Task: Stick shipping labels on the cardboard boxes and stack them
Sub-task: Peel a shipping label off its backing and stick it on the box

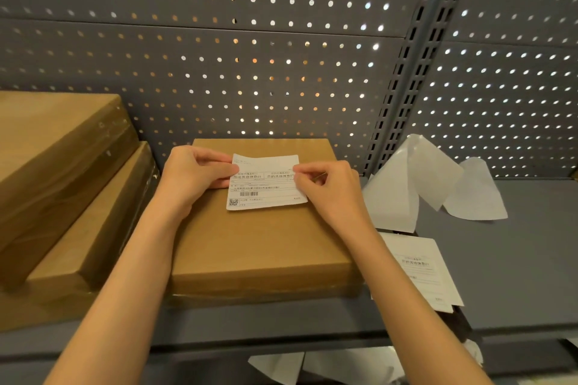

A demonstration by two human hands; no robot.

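A flat brown cardboard box (259, 241) lies on the grey shelf in front of me. A white shipping label (265, 184) with a barcode and a QR code rests on the far half of its top. My left hand (195, 173) pinches the label's left edge between thumb and fingers. At the opposite edge, my right hand (328, 186) pinches the label the same way. Two more flat cardboard boxes (59, 184) are stacked askew at the left.
Peeled white backing sheets (434, 184) lie crumpled on the grey shelf (516, 259) at the right. Unused labels (422, 269) sit near the shelf's front edge. A perforated grey back panel (250, 56) stands behind. More paper scraps (312, 366) lie below the shelf.
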